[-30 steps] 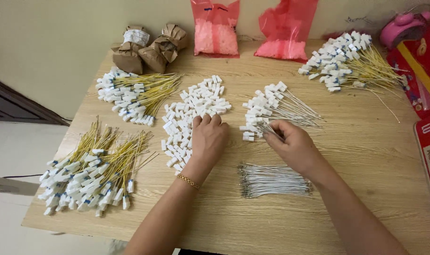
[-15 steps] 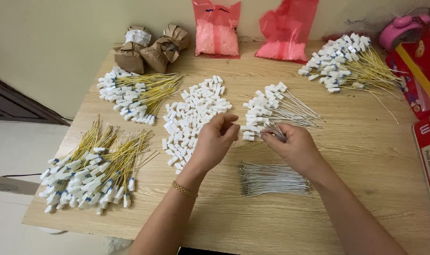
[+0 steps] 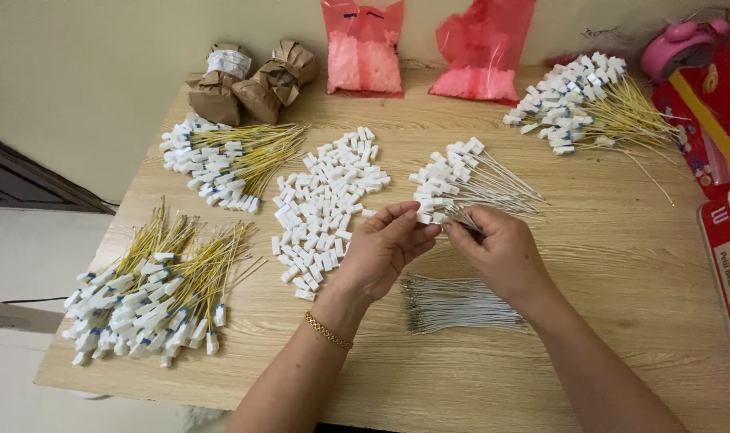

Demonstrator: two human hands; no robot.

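Observation:
My left hand (image 3: 385,248) pinches a small white plastic block (image 3: 423,217) between thumb and fingers above the wooden table (image 3: 605,265). My right hand (image 3: 497,252) grips a thin grey wire (image 3: 463,220) by its end, and the wire tip meets the block. Left of my hands lies a heap of loose white blocks (image 3: 325,200). A bundle of bare grey wires (image 3: 457,305) lies just below my hands. A fan of finished grey wires with white blocks (image 3: 461,180) sits right behind my fingers.
Bunches of yellow wires with white blocks lie at the near left (image 3: 156,297), far left (image 3: 224,160) and far right (image 3: 589,104). Two brown paper bundles (image 3: 248,80) and two pink plastic bags (image 3: 365,48) stand at the back. Red boxes (image 3: 721,200) line the right edge.
My left hand lifted off the heap of white blocks with one block and came right to meet my right hand, which stayed put with its wire.

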